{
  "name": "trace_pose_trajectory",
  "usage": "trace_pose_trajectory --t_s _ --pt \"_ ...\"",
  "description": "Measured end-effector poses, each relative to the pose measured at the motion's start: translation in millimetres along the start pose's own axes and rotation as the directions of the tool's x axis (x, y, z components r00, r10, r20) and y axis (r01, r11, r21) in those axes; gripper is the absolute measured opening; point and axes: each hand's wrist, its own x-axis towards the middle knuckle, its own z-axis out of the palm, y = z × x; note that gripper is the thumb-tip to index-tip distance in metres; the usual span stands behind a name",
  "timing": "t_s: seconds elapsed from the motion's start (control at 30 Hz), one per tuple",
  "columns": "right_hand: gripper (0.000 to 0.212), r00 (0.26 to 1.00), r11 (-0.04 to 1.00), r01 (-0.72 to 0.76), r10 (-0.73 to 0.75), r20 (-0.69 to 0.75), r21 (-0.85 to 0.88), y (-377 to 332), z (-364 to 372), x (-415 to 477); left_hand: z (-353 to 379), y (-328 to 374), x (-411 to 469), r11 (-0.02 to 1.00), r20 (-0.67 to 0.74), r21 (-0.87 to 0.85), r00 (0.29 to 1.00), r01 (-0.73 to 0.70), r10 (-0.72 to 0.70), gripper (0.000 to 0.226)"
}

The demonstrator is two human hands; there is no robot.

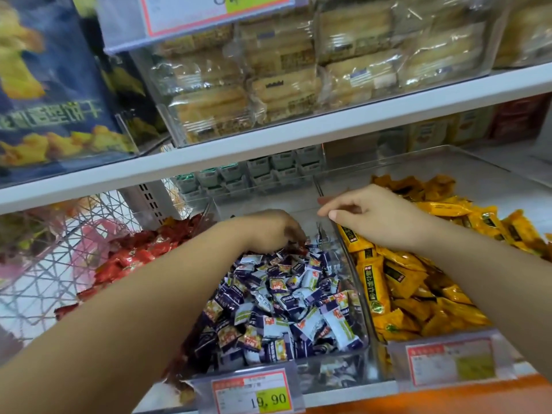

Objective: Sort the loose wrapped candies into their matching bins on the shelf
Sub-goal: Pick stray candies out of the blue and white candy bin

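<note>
Three clear bins stand side by side on the lower shelf. The middle bin [363, 330] holds small purple and white wrapped candies [286, 297]. My left hand [270, 231] reaches into its far end, fingers curled down round a red wrapped candy [300, 248] among the purple ones. The left bin holds red wrapped candies [131, 258]. Yellow wrapped bars [418, 282] fill the right bin. My right hand [370, 216] hovers over the divider between the middle and right bins, fingers loosely curled, holding nothing.
A white shelf board [268, 147] runs just above the bins, with clear boxes of packaged pastries [268, 85] on it. Price tags [257, 392] hang on the bin fronts. A pink wire basket [53, 258] sits at the left. Green-white boxes [254, 174] are stacked behind.
</note>
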Motion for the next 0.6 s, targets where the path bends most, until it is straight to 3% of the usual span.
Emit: trace_pose_trajectory --t_s 0.07,0.17,0.33,0.5,0.6 --pt "0.025 1.0 1.0 0.003 -0.003 0.0 -0.006 1.1 -0.2 0.4 9.1 -2.1 17.9 1.0 -0.118 0.012 0.993 0.029 -0.028 0.039" --pt "0.025 1.0 1.0 0.017 -0.017 -0.003 -0.005 4.6 0.0 2.3 24.1 -7.9 39.4 0.996 -0.092 0.026 0.993 0.082 -0.08 0.039" --pt "0.024 1.0 0.999 0.022 -0.022 -0.006 0.023 8.2 0.9 4.0 34.1 -16.9 50.8 0.971 -0.125 0.216 0.989 0.106 -0.08 0.031" --pt "0.024 0.999 0.999 0.045 -0.044 -0.008 0.028 8.7 2.8 5.0 31.2 -15.0 47.7 0.989 -0.108 0.122 0.992 0.085 -0.072 0.01" --pt "0.025 0.999 0.999 0.038 -0.038 -0.013 0.028 7.9 3.7 4.4 32.0 -13.2 42.8 0.99 -0.145 0.115 0.987 0.084 -0.066 0.009"
